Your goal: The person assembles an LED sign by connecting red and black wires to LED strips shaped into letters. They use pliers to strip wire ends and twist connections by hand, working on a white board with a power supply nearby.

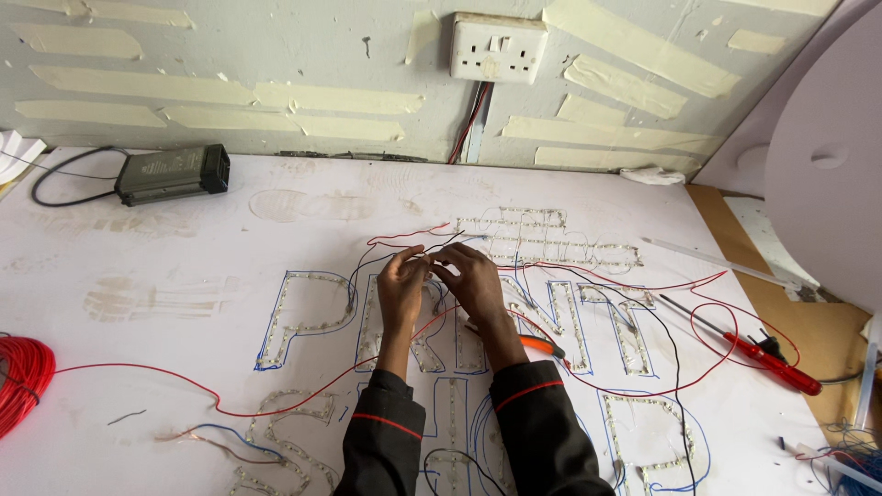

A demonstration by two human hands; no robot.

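Far left edge of the tabletop: coil of red wire, one red strand running right toward the middle. Back left corner: grey oblong power unit with a black cable, near the wall; bare white surface in front of it, open room there.

Centre: outlined letter shapes lined with small LED modules, drawn in blue. Left hand and right hand meet above them, fingertips pinched together on thin wire ends; both grips closed on the wires, red and black strands trailing off.

On the wall above, a white double socket between strips of pale tape.

Right side: red-handled screwdriver lying near the right edge, beside a loop of red wire. No containers in sight.
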